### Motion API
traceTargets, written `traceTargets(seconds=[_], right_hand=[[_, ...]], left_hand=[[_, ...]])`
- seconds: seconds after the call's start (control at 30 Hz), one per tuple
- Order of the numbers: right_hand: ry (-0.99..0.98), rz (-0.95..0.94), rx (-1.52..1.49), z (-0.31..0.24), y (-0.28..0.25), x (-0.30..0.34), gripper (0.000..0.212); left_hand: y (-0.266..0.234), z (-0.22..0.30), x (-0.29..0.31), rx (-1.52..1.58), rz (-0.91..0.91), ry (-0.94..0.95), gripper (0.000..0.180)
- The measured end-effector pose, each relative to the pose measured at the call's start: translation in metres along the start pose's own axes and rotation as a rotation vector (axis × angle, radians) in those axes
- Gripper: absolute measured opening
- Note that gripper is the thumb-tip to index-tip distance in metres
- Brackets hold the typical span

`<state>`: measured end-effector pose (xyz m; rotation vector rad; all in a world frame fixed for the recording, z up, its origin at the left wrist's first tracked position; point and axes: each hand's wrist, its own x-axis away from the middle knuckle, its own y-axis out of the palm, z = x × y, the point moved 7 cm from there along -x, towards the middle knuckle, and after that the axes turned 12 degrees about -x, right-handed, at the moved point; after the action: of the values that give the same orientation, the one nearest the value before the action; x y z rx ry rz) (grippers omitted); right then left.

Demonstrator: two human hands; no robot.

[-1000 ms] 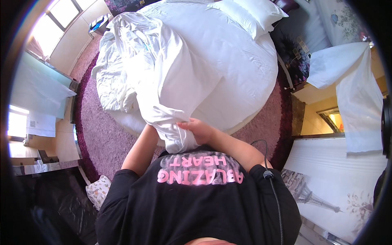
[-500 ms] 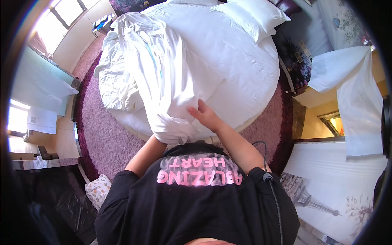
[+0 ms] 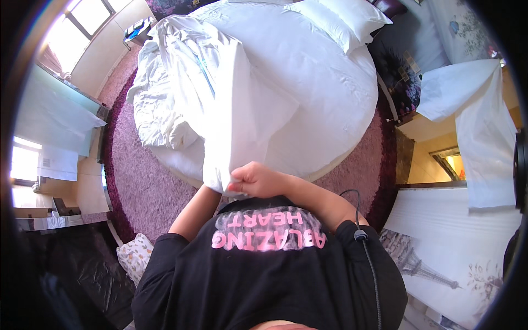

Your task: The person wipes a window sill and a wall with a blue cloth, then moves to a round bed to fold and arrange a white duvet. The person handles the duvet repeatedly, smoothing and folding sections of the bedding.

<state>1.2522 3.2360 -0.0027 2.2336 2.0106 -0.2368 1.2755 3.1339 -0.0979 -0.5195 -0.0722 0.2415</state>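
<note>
My right hand (image 3: 254, 180) is closed around the gathered near end of a white bed cover (image 3: 247, 115), close in front of my black T-shirt. The fingers curl over the fabric and the thumb points left. My left forearm (image 3: 195, 212) reaches up into the same end; the cloth hides the left hand, so its fingers do not show. From my hands the cover runs in long folds over the near edge of a round bed (image 3: 324, 99) to its far left side. A thin blue stripe marks part of it. Beside it lies a crumpled white duvet (image 3: 159, 115).
White pillows (image 3: 352, 22) rest at the bed's far right. Purple carpet (image 3: 148, 192) surrounds the bed. White cloths hang at the right (image 3: 484, 126), and a patterned cushion (image 3: 133, 256) lies low on the left. A dark cable (image 3: 369, 275) runs down by my right sleeve.
My right hand has come left and nearer to my body and has closed on the cover. The cover's near part is now pulled up into a smoother, flatter fold.
</note>
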Motion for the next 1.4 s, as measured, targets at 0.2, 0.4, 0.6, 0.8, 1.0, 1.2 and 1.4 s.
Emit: traceTargets(seconds=[0.2,0.4,0.6,0.8,1.0,1.2,1.4], right_hand=[[0.369,-0.147,-0.613,0.045,0.022,0.017,0.025],[0.457,-0.059,-0.977,0.045,0.027,0.030,0.026],[0.161,0.683,-0.394,0.045,-0.049,0.035,0.033],[0.265,0.762,0.375,0.080,-0.090,0.054,0.051],[0.132,0.788,0.263,0.061,-0.066,0.031,0.022],[-0.035,0.418,-0.026,0.027,-0.018,0.006,0.016],[0.015,0.074,-0.375,0.027,0.021,-0.007,0.018]], left_hand=[[0.004,0.009,-0.004,-0.007,0.000,0.027,0.058],[0.001,0.016,-0.025,0.062,-0.002,0.056,0.058],[0.001,0.009,-0.010,0.027,0.004,0.026,0.057],[0.009,0.011,0.005,-0.086,0.014,0.026,0.056],[0.005,0.015,0.003,-0.170,0.045,0.044,0.056],[0.001,0.018,-0.001,-0.251,0.068,0.066,0.055],[0.001,0.023,-0.006,-0.266,0.067,0.081,0.055]])
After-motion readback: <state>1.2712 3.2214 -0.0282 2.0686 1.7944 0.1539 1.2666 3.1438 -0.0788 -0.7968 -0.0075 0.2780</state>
